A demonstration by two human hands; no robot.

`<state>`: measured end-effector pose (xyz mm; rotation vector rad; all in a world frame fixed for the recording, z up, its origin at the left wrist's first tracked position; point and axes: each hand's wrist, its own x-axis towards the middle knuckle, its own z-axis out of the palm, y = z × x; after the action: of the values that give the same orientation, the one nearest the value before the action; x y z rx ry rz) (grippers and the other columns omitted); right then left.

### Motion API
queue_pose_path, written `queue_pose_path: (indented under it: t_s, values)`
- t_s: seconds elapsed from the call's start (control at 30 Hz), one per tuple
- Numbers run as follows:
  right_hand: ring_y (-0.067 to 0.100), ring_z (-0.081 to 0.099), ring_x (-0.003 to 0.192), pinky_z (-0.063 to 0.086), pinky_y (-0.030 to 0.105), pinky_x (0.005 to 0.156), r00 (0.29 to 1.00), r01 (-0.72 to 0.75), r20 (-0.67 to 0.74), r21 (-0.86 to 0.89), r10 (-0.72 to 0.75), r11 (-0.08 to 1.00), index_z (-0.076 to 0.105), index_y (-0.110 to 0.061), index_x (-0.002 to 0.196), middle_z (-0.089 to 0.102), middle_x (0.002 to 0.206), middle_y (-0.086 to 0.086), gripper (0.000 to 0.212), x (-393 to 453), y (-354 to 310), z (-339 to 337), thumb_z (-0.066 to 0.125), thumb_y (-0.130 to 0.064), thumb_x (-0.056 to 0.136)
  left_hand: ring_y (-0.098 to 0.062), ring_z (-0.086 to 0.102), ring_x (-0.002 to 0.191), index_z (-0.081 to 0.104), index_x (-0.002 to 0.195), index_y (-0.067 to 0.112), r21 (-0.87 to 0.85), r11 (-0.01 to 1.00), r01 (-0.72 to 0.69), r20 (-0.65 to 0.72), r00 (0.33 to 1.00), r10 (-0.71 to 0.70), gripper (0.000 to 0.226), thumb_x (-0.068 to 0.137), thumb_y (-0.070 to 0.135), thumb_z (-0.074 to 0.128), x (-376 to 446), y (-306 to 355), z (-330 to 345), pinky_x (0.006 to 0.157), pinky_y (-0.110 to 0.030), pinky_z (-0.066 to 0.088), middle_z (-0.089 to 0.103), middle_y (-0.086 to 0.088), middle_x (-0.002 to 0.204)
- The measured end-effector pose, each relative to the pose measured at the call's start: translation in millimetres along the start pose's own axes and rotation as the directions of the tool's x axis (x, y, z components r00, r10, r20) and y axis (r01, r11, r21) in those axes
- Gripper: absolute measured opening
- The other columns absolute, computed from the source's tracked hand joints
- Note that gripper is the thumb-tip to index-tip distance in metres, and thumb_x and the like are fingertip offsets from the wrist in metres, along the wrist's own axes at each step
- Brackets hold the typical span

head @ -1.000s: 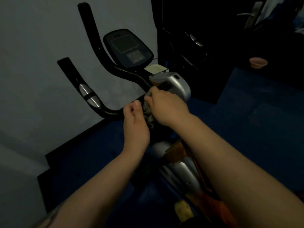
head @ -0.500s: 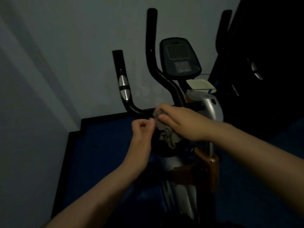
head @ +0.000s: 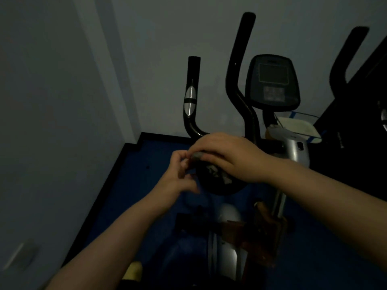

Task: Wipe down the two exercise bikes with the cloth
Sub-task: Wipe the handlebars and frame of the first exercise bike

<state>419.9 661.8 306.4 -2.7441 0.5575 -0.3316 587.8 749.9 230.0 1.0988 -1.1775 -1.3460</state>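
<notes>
A black exercise bike (head: 245, 109) stands against the wall, with curved handlebars and a dark console (head: 272, 82). A small grey cloth (head: 211, 167) lies bunched over the bike's handlebar crossbar. My right hand (head: 226, 153) covers the cloth and grips it from above. My left hand (head: 180, 174) pinches the cloth's left end with its fingertips. At the far right only a black handlebar (head: 347, 53) of a second bike shows.
A grey wall is close on the left and behind. Blue floor (head: 134, 195) with a black skirting runs under the bike. The bike's silver frame (head: 297, 149) and brown pedal parts (head: 266, 229) sit below my arms. A white-blue box (head: 299, 126) rests behind the console post.
The view has tilted up and shifted right. My right hand stayed on the cloth at the crossbar while my left hand's fingers opened and took the cloth's left end.
</notes>
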Motion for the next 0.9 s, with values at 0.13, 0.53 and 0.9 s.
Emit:
queue_pose_path:
  t_s: [0.13,0.53,0.9]
  values:
    - [0.009,0.05,0.123,0.044,0.034,0.1,0.969,0.248,0.021,-0.124,-0.248,0.961,0.064,-0.028,0.123,0.061,0.127,-0.012,0.03,-6,-3,1,0.048,-0.034,0.098,-0.019,0.059,0.099,0.042,0.109,0.012,-0.081,0.997,0.003,-0.039,0.999,-0.006,0.071,0.04,0.009,0.057,-2,1,1,0.084,-0.031,0.044,0.067,0.005,0.096]
    - [0.012,0.056,0.091,0.045,0.033,0.077,0.975,-0.213,0.094,0.141,0.202,0.967,0.056,-0.022,0.108,0.06,0.099,-0.004,0.023,6,-1,-6,0.037,-0.034,0.103,0.005,0.053,0.108,0.042,0.118,0.031,0.128,0.99,-0.067,-0.132,0.988,0.084,0.058,0.066,0.038,0.066,1,17,21,0.081,-0.012,0.046,0.051,0.009,0.121]
    - [0.019,0.052,0.09,0.042,0.036,0.071,0.693,-0.654,-0.336,0.078,0.638,0.752,0.047,-0.021,0.11,0.053,0.103,0.0,0.028,-26,-34,26,0.03,-0.041,0.102,0.002,0.053,0.114,0.053,0.121,0.028,0.349,0.926,-0.142,-0.056,0.984,0.172,0.028,0.094,0.034,0.049,-2,39,10,0.096,-0.015,0.042,0.059,0.011,0.12]
